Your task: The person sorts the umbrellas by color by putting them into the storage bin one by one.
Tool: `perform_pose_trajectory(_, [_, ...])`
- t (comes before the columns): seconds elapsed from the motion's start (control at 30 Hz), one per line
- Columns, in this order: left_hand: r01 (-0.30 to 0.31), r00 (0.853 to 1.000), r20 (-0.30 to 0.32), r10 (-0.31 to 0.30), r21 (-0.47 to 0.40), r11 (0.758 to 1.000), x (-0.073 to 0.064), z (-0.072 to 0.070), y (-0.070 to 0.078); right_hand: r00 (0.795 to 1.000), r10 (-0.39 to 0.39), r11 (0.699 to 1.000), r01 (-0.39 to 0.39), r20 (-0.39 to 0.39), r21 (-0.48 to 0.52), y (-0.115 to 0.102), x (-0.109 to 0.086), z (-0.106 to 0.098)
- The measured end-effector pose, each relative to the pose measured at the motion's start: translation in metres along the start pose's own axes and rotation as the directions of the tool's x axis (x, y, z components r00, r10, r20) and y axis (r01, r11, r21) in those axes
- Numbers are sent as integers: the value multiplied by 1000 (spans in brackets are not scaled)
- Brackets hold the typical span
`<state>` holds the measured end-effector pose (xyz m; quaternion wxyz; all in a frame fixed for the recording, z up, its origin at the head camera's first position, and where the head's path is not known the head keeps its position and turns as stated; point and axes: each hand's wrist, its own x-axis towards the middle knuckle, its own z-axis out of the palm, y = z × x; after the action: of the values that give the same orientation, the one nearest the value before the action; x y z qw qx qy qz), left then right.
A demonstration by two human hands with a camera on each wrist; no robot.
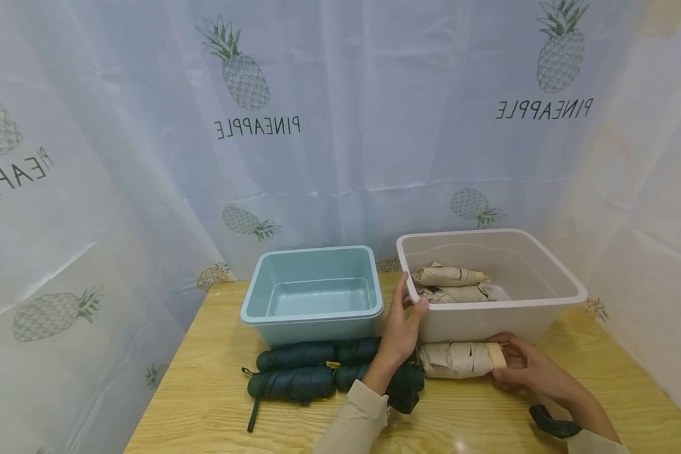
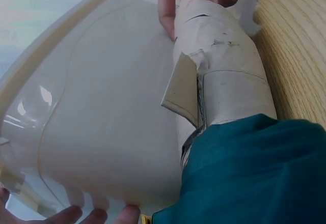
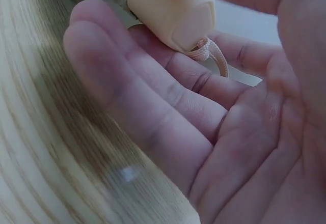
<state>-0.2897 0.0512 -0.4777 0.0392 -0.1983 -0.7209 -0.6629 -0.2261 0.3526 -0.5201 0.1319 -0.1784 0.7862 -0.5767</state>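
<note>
A folded beige umbrella (image 1: 456,360) lies on the table along the front of the white bin (image 1: 488,325). At its right end, my right hand (image 1: 536,372) pinches the cream handle (image 3: 175,18), which has a small wrist loop (image 3: 216,56). My left hand (image 1: 401,328) rests against the bin's front left corner, thumb at the front rim and fingertips (image 2: 127,214) on the outer wall. Inside the bin lie two more beige folded umbrellas (image 1: 445,276). Under my left forearm are several dark folded umbrellas (image 1: 295,383), partly hidden; one teal umbrella (image 2: 254,168) looms close in the left wrist view.
A light blue bin (image 1: 318,320) stands left of the white one, with nothing in it. The wooden table (image 1: 204,384) backs onto a white curtain (image 1: 346,139) printed with pineapples. A dark strap (image 1: 553,424) is at my right wrist.
</note>
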Motion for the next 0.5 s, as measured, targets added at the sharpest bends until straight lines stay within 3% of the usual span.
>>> perform_pose_trajectory(0.17, [-4, 1000, -5, 4, 0, 1000, 2, 0, 1, 1000, -23, 1000, 23, -11, -4, -6, 0, 2])
perform_pose_trajectory(0.5, [2, 1000, -12, -2, 10, 1000, 1, -1, -1, 985, -157, 987, 154, -71, -49, -10, 1, 8])
